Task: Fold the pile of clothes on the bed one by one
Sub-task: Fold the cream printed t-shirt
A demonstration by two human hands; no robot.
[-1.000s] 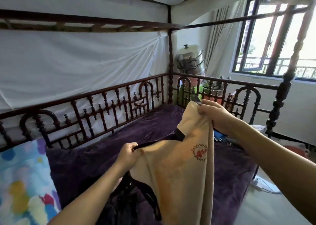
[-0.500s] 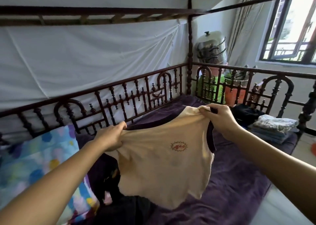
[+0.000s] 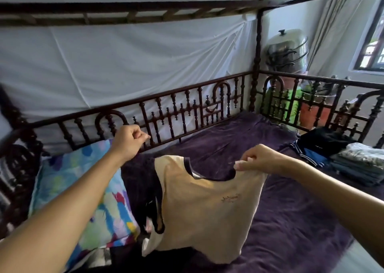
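A cream T-shirt (image 3: 205, 216) with dark trim at the neck and sleeve hangs low over the purple bed cover (image 3: 291, 227). My right hand (image 3: 259, 160) pinches its shoulder by the collar. My left hand (image 3: 128, 142) is raised above the shirt's other shoulder with its fingers curled and nothing in them; that shoulder has dropped. Dark unfolded clothes (image 3: 143, 189) lie in a heap under and left of the shirt. A stack of folded clothes (image 3: 357, 164) sits at the far right of the bed.
A colourful patterned pillow (image 3: 83, 198) lies at the left. A dark carved wooden rail (image 3: 187, 110) runs round the bed, with a white sheet behind it. A steel pot stack (image 3: 288, 50) and a window stand beyond the foot rail.
My left hand has let go of the shirt and lifted away toward the rail. The shirt has sagged down on that side and now hangs from my right hand alone.
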